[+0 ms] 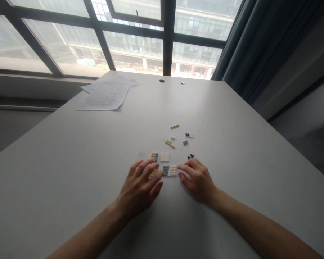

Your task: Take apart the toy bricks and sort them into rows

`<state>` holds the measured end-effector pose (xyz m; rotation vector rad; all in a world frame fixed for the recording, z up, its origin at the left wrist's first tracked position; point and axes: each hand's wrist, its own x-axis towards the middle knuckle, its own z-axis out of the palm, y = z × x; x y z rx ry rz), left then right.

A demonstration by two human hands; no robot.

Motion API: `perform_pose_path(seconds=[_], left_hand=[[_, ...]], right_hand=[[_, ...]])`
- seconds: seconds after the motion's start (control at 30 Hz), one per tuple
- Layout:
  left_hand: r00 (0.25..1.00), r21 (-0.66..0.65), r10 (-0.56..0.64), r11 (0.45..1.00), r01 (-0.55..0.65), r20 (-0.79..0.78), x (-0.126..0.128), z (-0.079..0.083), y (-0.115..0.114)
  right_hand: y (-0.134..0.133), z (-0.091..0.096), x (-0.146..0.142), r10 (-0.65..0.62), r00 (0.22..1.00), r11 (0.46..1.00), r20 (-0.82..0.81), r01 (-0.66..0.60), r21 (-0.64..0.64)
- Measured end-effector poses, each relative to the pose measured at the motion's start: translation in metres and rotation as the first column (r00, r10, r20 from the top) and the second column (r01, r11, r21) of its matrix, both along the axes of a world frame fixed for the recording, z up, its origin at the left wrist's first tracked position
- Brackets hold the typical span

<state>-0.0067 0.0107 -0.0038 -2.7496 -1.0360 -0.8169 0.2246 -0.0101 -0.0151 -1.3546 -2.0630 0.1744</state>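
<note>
Centrally on the pale counter (70,162), a grey-and-white studded plate (170,170) was seen lying flat between the two hands. The left hand (142,183) was laid palm down, its fingers spread and loose and closed on nothing. A tan piece (154,171) was largely hidden beneath those fingers, so its outline could not be made out. The right hand (197,180) was held half curled, with forefinger and thumb brought up to the plate's right edge; whether that edge was pinched or merely touched could not be told. Just beyond the left fingertips, a tan-and-grey piece (154,157) and a white square tile (164,157) were set side by side. A dark piece (190,156) was placed just past the right knuckles, its form too small to read. Farther off, a tan bar (174,126) and a grey bit (185,142) were scattered among other tiny parts. Printed sheets (105,95) were left near the far left corner, their text illegible. Both forearms were cut off by the lower edge.
</note>
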Motion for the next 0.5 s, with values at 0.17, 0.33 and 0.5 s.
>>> perform_pose_path(seconds=[0.17,0.33,0.5], left_hand=[[0.999,-0.016,-0.008,1.0,0.007,-0.042,0.0002,-0.0018,0.0009],[0.998,-0.029,-0.009,1.0,0.007,-0.063,0.0002,-0.0024,0.0013],[0.998,-0.039,-0.008,0.999,0.006,-0.063,0.0001,-0.0036,0.0012]], right_hand=[[-0.002,0.001,-0.001,0.073,0.992,0.995,0.105,-0.079,0.056],[-0.0028,0.0015,-0.0017,0.114,0.982,0.992,0.151,-0.122,0.042],[-0.0027,0.0008,-0.002,0.123,0.979,0.991,0.164,-0.13,0.034]])
